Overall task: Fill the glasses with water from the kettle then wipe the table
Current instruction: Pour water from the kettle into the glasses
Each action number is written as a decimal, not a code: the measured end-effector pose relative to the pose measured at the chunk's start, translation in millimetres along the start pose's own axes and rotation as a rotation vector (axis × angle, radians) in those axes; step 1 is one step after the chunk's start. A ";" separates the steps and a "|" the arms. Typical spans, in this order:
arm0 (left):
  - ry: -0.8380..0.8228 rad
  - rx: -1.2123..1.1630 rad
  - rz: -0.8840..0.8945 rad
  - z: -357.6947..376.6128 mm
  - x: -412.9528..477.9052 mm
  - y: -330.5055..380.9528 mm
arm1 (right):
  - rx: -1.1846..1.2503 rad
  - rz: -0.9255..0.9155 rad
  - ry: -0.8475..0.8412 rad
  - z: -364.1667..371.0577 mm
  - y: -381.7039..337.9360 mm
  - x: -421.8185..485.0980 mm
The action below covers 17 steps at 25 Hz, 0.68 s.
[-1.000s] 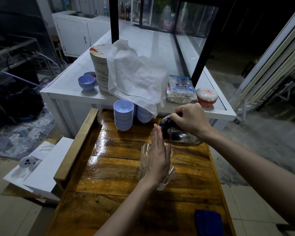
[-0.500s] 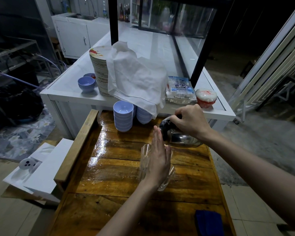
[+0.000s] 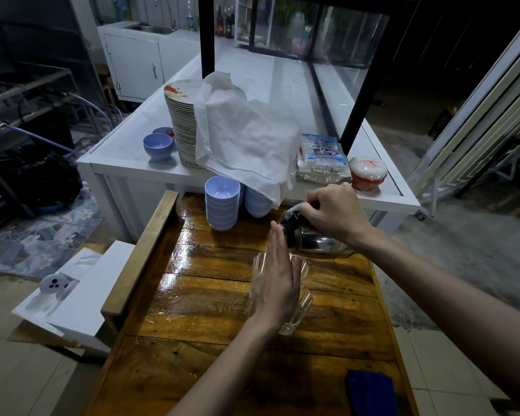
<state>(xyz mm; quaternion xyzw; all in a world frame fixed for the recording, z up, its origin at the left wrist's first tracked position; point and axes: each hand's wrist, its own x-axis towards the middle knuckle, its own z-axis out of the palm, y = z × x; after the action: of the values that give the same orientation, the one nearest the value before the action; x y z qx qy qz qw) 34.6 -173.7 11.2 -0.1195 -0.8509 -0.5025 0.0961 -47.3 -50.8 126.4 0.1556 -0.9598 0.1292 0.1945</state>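
While the right hand [image 3: 332, 213] clamps the tilted kettle [image 3: 315, 238], the left hand [image 3: 278, 280], fingers flat together, presses the glasses [image 3: 302, 298] just below the kettle.

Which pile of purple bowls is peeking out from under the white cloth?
The pile on the wooden table nearest the kettle: the cloth-covered bowl stack. The white cloth hangs over it; the others are uncovered.

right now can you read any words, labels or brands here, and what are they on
None can be read for certain.
Plastic packet on the white counter: blue print, too blurred to read.
Red-and-white tub: red marking on the lid, unreadable.
Bottles at the back: labels too small.
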 end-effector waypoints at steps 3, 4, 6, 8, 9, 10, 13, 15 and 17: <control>-0.003 0.003 0.003 -0.6 -0.1 -0.7 | 0.013 -0.001 0.002 -1.7 -1.6 -1.4; -0.005 0.000 0.006 -0.7 -0.2 -0.7 | 0.015 0.000 0.003 -1.9 -2.3 -1.6; -0.008 -0.012 0.009 -0.9 -0.5 -0.4 | 0.018 0.004 -0.001 -2.2 -3.2 -1.7; -0.011 -0.016 0.009 -1.3 -0.4 -0.4 | 0.021 0.005 -0.006 -2.8 -3.3 -1.8; -0.012 -0.012 0.009 -1.2 -0.4 -0.7 | 0.021 0.003 -0.005 -2.9 -3.0 -2.1; -0.014 -0.007 0.009 -1.4 -0.5 -0.6 | 0.023 0.000 -0.002 -3.3 -2.8 -2.6; -0.022 0.012 0.008 -1.0 -0.4 -0.5 | 0.042 0.003 0.010 -3.3 -0.7 -3.4; -0.029 0.032 0.017 -0.3 0.7 -0.2 | 0.050 0.028 0.009 -3.4 2.2 -3.9; -0.042 0.047 0.035 0.0 2.8 0.5 | 0.076 0.064 0.018 -4.3 7.0 -5.1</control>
<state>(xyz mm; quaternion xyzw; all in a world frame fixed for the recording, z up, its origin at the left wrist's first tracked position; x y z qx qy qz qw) 32.1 -173.2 12.4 -0.1429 -0.8620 -0.4781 0.0896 -43.9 -41.8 126.9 0.1311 -0.9569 0.1732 0.1928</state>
